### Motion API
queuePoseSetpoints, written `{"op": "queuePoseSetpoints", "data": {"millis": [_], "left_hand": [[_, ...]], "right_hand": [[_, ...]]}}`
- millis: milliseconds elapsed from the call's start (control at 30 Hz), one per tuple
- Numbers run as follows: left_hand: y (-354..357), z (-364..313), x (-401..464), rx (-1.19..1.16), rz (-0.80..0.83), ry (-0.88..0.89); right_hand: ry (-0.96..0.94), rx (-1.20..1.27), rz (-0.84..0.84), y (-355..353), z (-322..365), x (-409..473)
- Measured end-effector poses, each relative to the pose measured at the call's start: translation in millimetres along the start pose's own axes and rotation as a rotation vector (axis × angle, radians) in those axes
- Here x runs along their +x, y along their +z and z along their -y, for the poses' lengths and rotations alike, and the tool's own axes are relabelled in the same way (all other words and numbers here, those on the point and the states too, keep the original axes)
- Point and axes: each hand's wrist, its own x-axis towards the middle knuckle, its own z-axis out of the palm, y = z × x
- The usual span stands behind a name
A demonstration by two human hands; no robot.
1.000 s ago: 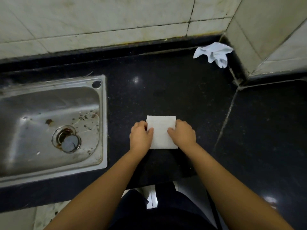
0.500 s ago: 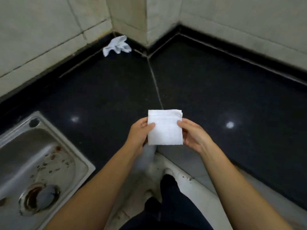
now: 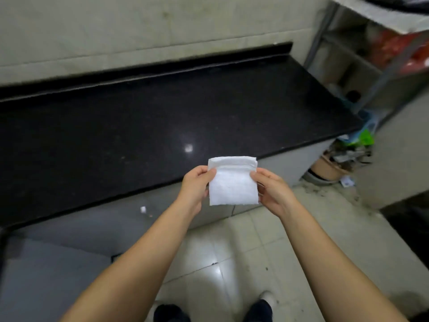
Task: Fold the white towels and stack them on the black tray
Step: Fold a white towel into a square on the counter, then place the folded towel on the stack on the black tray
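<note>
Both hands, left hand [image 3: 194, 185] and right hand [image 3: 272, 191], are clasped on one folded white towel [image 3: 232, 182], carried above the counter edge [image 3: 130, 196]; no black tray is seen, so stacking remains undone.

No text, label, brand or number can be read here; the red packages [image 3: 394, 51] on the shelf are too blurred.

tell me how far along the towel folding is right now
Done: one white towel is already folded into a small square. In hand: the left hand and right hand pinch its side edges, holding it in the air at the front edge of the black counter. Left: setting it on the black tray, which is not in view, so any stack cannot be judged.
</note>
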Motion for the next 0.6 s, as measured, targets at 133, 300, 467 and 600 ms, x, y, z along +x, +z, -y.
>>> {"op": "queuePoseSetpoints", "data": {"millis": [133, 300, 467, 600], "left_hand": [[157, 14, 13, 0.024, 0.122, 0.005], [307, 2, 29, 0.08, 0.213, 0.086], [406, -30, 80, 0.163, 0.279, 0.155], [468, -64, 138, 0.123, 0.315, 0.19]], "right_hand": [[-0.07, 0.109, -0.151, -135, 43, -10], [-0.16, 0.174, -0.304, -257, 106, -8], [-0.214, 0.182, -0.367, -335, 169, 27], [-0.271, 0.141, -0.35, -380, 230, 83]]}}
